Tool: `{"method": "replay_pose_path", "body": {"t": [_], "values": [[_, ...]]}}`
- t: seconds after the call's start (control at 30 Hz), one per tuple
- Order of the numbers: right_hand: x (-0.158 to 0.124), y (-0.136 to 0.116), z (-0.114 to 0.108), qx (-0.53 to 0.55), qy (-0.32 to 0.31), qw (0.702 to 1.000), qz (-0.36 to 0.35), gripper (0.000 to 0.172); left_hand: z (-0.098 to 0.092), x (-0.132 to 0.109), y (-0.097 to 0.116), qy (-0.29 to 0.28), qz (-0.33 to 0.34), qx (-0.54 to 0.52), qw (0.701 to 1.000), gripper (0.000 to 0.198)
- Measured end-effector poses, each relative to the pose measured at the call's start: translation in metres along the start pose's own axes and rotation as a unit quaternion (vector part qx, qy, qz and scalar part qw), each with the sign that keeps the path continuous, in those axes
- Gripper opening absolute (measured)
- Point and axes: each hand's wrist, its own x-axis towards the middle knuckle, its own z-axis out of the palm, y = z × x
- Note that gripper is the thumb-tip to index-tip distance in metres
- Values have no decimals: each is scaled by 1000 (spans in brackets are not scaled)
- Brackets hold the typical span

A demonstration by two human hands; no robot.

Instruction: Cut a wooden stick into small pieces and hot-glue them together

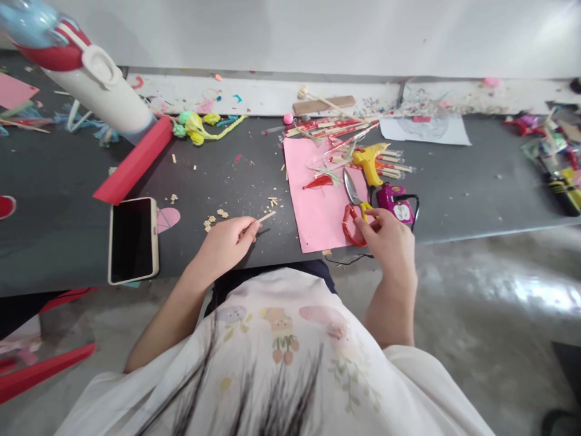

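Left hand (pixel 232 241) pinches; right hand (pixel 388 239) curls, palm down.

The widest open lane on the dark grey worktop (pixel 472 188) runs from near edge to far side, right of the purple box with a looped black cable (pixel 394 203). Another lies mid-worktop, between the left hand (pixel 229 241) at the near edge and the yellow-and-green yarn bundle (pixel 196 128) along the far edge; pale wooden crumbs (pixel 222 213) sit low there. Toward the left end, the tall white bottle with red-and-blue top (pixel 95 91) and long red paper bar (pixel 136 158) bar crossing. Beyond the right hand (pixel 385 236), steel-bladed scissors (pixel 351 186) and a yellow glue gun (pixel 373 162) obstruct.
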Motion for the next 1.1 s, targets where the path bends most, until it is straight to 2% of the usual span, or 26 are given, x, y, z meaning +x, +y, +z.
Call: {"method": "replay_pose_path", "body": {"t": [0.1,0.2,0.37,0.43,0.73,0.93,1.1], "values": [[-4,-15,0,-6,-18,1000,-21,38,1,1,3,-8,5,-1,1000,39],[-10,-40,3,96,-45,990,-95,17,1,1,6,-17,10,-5,1000,38],[-20,-80,16,278,-172,930,-169,28,2,0,10,-43,27,4,999,38],[-22,-88,21,316,-195,909,-190,27,4,-1,12,-58,36,3,998,38],[-20,-88,30,342,-209,896,-193,11,10,-1,17,-109,54,-6,993,39],[-23,-88,35,354,-220,888,-192,11,13,0,21,-108,66,-4,992,39],[-25,-88,39,395,-223,877,-160,13,13,0,23,-106,65,-4,992,38]]}}
